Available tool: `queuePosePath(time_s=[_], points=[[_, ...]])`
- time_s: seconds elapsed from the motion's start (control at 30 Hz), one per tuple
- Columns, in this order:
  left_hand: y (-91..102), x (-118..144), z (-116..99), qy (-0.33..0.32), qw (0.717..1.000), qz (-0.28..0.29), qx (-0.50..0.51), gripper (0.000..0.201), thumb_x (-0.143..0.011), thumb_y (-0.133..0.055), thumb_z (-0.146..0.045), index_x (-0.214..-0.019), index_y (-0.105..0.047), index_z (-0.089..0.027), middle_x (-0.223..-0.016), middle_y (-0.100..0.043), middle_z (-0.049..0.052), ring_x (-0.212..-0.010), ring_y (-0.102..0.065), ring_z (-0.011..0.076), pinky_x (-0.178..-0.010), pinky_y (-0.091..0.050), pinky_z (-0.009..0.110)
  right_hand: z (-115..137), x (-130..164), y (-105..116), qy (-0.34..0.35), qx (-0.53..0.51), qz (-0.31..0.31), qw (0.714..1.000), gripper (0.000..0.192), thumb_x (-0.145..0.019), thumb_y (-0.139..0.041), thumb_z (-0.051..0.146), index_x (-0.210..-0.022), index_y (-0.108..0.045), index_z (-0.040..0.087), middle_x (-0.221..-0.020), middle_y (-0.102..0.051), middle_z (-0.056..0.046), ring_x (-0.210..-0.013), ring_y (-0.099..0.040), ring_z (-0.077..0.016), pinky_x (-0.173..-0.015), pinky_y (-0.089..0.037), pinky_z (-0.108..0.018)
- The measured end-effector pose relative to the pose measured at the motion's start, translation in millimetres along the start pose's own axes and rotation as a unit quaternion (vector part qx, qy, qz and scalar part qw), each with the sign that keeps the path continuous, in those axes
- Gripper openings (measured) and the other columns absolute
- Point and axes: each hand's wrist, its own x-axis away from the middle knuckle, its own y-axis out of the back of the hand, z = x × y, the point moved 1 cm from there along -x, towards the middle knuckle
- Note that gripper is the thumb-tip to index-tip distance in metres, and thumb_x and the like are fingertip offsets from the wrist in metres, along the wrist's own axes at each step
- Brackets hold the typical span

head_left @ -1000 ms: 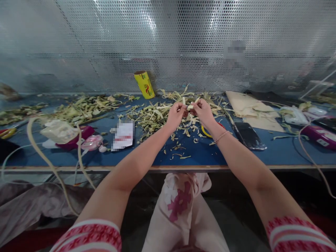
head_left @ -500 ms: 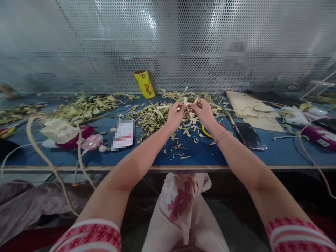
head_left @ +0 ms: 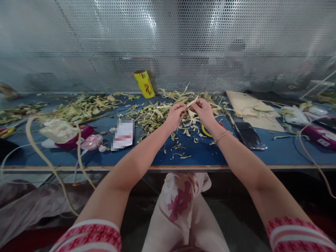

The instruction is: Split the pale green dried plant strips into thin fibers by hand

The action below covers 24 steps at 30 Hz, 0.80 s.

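Between my two hands is a pale strip of dried leaf, held just above a heap of shredded leaves on the table. My left hand pinches its lower left end, with thumb and fingertips together. Close beside it, my right hand grips the upper right part between thumb and forefinger. Under and left of the hands lies the pile of dried greenish leaf strips. Small scraps are scattered toward the table's front edge. My fingers partly hide the strip.
A yellow tube stands by the perforated metal screen. On the blue table lie a phone, brown paper, a yellow and red ring, a white packet, a pink case and another leaf pile.
The pale strip now lies slanted, stretched between the fingertips, where a piece stood upright before. Both hands stay in nearly the same place.
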Motion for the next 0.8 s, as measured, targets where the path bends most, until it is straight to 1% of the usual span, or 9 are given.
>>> queuePosePath(time_s=[0.13,0.27,0.33,0.47,0.6,0.7,0.8], points=[[-4.9,4.3,-5.1,0.024,1.000,-0.002,-0.020,0.020,-0.076,-0.059,-0.015,-0.060,-0.049,-0.018,-0.062,-0.047,-0.002,-0.063,-0.051,0.0085,-0.068,-0.049,0.023,0.9,0.7,-1.0,-0.003,-0.030,0.005,1.000,0.023,-0.080,-0.065,0.041,-0.074,-0.054,0.022,-0.075,-0.063,0.001,-0.076,-0.062,-0.0138,-0.082,-0.054,-0.034],[-8.8,6.9,-7.0,0.020,0.999,0.011,-0.039,0.024,-0.074,-0.058,-0.012,-0.056,-0.043,-0.017,-0.063,-0.047,-0.002,-0.065,-0.050,0.0092,-0.073,-0.047,0.026,2.1,0.8,-1.9,-0.012,-0.058,-0.007,0.998,0.022,-0.079,-0.067,0.041,-0.074,-0.056,0.022,-0.073,-0.065,0.001,-0.074,-0.063,-0.0134,-0.084,-0.054,-0.034],[-8.7,6.7,-6.5,0.012,0.998,0.008,-0.056,0.022,-0.074,-0.057,-0.011,-0.058,-0.045,-0.017,-0.062,-0.047,-0.002,-0.066,-0.050,0.0097,-0.073,-0.046,0.026,1.9,0.2,-1.8,-0.018,-0.061,-0.018,0.998,0.023,-0.079,-0.068,0.041,-0.073,-0.056,0.022,-0.072,-0.065,0.001,-0.072,-0.063,-0.0129,-0.083,-0.054,-0.033],[-5.4,3.7,-3.7,-0.020,0.994,-0.005,-0.112,0.015,-0.074,-0.057,-0.012,-0.062,-0.050,-0.018,-0.064,-0.051,-0.002,-0.068,-0.052,0.0108,-0.070,-0.043,0.025,1.3,-1.1,-1.2,-0.035,-0.062,-0.042,0.997,0.025,-0.079,-0.067,0.043,-0.072,-0.056,0.022,-0.072,-0.065,0.001,-0.069,-0.062,-0.0125,-0.078,-0.055,-0.031],[-2.8,1.2,-2.1,-0.078,0.984,-0.001,-0.163,0.014,-0.073,-0.063,-0.015,-0.063,-0.052,-0.018,-0.061,-0.050,-0.003,-0.059,-0.043,0.0092,-0.063,-0.037,0.024,1.1,-1.6,-1.1,-0.048,-0.059,-0.053,0.996,0.029,-0.079,-0.066,0.048,-0.071,-0.055,0.022,-0.075,-0.066,0.000,-0.070,-0.062,-0.0128,-0.073,-0.056,-0.030],[-1.9,1.3,-2.1,-0.107,0.977,0.002,-0.184,0.020,-0.073,-0.068,-0.020,-0.062,-0.052,-0.018,-0.056,-0.046,-0.005,-0.054,-0.037,0.0085,-0.059,-0.032,0.025,-0.7,-2.9,-1.0,-0.049,-0.054,-0.055,0.996,0.033,-0.078,-0.066,0.051,-0.071,-0.054,0.021,-0.075,-0.066,-0.001,-0.071,-0.061,-0.0121,-0.072,-0.056,-0.028],[0.9,1.0,-0.7,-0.118,0.973,-0.010,-0.198,0.023,-0.074,-0.072,-0.026,-0.062,-0.053,-0.018,-0.054,-0.044,-0.005,-0.054,-0.037,0.0093,-0.058,-0.032,0.026,-3.1,-4.7,-0.5,-0.046,-0.056,-0.049,0.996,0.036,-0.076,-0.067,0.054,-0.069,-0.052,0.021,-0.074,-0.063,0.000,-0.071,-0.061,-0.0119,-0.072,-0.056,-0.029]])
